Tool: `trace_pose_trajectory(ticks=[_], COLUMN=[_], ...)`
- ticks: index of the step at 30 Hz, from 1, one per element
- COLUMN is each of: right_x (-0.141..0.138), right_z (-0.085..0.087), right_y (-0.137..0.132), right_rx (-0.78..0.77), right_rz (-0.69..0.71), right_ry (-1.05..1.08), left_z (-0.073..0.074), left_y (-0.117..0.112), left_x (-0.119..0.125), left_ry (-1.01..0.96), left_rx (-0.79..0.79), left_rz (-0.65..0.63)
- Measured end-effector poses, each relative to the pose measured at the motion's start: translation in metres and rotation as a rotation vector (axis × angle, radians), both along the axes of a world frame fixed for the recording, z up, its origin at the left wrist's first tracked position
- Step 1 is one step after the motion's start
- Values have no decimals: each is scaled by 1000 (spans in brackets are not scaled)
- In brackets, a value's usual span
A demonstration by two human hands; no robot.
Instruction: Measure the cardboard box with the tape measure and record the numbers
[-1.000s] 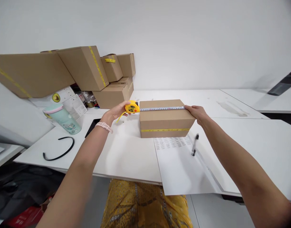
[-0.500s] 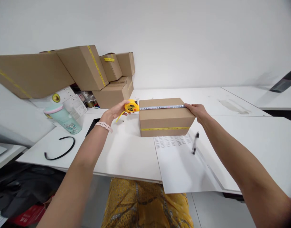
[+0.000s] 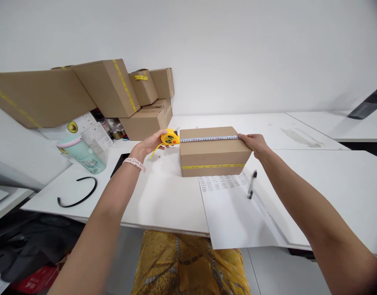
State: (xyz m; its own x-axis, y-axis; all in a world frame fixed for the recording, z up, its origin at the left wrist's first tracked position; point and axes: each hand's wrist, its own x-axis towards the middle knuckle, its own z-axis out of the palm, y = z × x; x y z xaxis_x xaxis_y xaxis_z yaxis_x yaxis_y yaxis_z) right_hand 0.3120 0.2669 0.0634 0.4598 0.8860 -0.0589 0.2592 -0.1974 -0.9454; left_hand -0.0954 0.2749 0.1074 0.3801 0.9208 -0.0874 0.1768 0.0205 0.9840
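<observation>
A closed cardboard box with a yellow tape stripe sits on the white table in front of me. My left hand grips a yellow tape measure at the box's left top edge. Its white blade runs across the top of the box. My right hand pinches the blade's end at the box's right edge. A printed sheet of paper lies just in front of the box, with a black pen at its right side.
Several cardboard boxes are stacked at the back left against the wall. A mint tumbler, a black curved band and a dark tablet lie on the left of the table. A second white table adjoins on the right.
Almost nothing differs: both hands keep the tape stretched over the box, and the view has shifted slightly.
</observation>
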Motion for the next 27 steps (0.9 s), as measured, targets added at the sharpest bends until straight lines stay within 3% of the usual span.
trace_pose_trajectory(ticks=[8,19,24,27], right_x=[-3,2,7,13], right_z=[5,-6,1,13], right_y=[-4,5,5,8], right_rx=[-14,36,53,148], right_rz=[-9,5,24,42], right_ry=[-8,-6,-63,-64], left_z=[-1,-2,21,36], left_y=[7,8,-5,-38], left_x=[-6,-5,4,20], left_ry=[15,24,26,65], left_rx=[-7,-3,37,70], left_rz=[-14,-12,-34,-173])
